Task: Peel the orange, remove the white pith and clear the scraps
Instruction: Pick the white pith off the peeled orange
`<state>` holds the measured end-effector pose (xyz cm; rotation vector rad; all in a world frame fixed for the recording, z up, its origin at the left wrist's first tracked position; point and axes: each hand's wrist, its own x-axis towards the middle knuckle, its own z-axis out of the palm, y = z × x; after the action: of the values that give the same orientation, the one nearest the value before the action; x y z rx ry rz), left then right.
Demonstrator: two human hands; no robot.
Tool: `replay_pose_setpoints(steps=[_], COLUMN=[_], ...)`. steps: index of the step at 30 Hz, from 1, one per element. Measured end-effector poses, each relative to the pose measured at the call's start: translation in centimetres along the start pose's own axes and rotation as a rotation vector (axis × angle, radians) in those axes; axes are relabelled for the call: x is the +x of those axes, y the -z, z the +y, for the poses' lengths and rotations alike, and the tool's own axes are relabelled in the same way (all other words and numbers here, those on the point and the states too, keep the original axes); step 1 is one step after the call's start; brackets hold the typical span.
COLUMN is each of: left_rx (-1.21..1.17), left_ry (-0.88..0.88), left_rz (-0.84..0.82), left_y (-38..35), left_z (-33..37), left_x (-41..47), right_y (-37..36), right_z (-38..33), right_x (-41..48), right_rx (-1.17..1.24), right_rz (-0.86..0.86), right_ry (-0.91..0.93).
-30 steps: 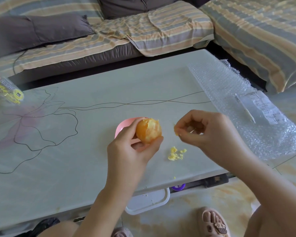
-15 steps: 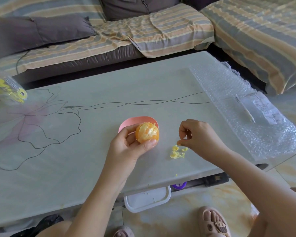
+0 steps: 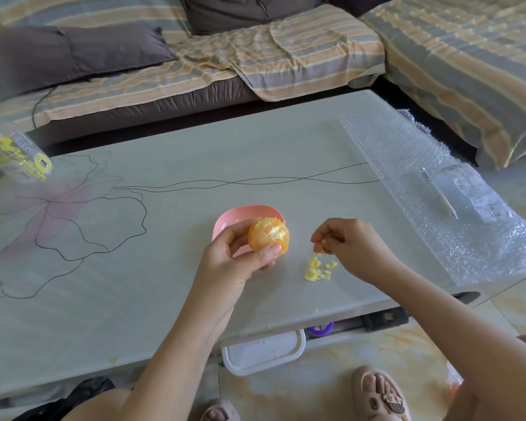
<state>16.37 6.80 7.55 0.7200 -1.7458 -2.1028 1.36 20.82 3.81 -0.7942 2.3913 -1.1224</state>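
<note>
My left hand grips a partly peeled orange, thumb across its lower front, just above the near rim of a pink bowl. The orange shows pale pith on its upper face. My right hand hovers to its right with fingertips pinched on a small bit of pith. Directly below those fingertips lies a little heap of yellow scraps on the table.
A sheet of bubble wrap with a paper label and a pen covers the table's right end. A plastic bag with yellow print sits at the far left. A white box sticks out under the near edge. Sofas stand behind.
My right hand dropped from level with the orange down toward the scrap heap and stays over it, still pinching a bit. The left hand turned the orange slightly.
</note>
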Motion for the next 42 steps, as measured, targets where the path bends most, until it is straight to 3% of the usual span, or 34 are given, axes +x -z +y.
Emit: replay_pose_setpoints(steps=[12, 20, 24, 30, 42], left_rx=[-0.474, -0.515, -0.493, -0.405, 0.144], left_ry=[0.299, 0.349, 0.334, 0.281, -0.116], left_rz=[-0.069, -0.132, -0.129, -0.117, -0.156], left_y=[-1.0, -1.0, -0.9, -1.1, -1.3], left_z=[0.7, 0.7, 0.5, 0.1, -0.3], left_x=[-0.2, -0.3, -0.1, 0.0, -0.1], right_y=[0.1, 0.5, 1.3, 2.2, 3.3], right_z=[0.2, -0.2, -1.5, -3.1, -4.1], right_x=[0.0, -0.1, -1.2, -3.7, -5.3], right_rx=[-0.159, -0.051, 0.025, -0.047, 0.043], right_rz=[0.064, 0.025, 0.1, 0.289, 0.291], right_ry=[0.05, -0.008, 0.118, 0.504, 0.6])
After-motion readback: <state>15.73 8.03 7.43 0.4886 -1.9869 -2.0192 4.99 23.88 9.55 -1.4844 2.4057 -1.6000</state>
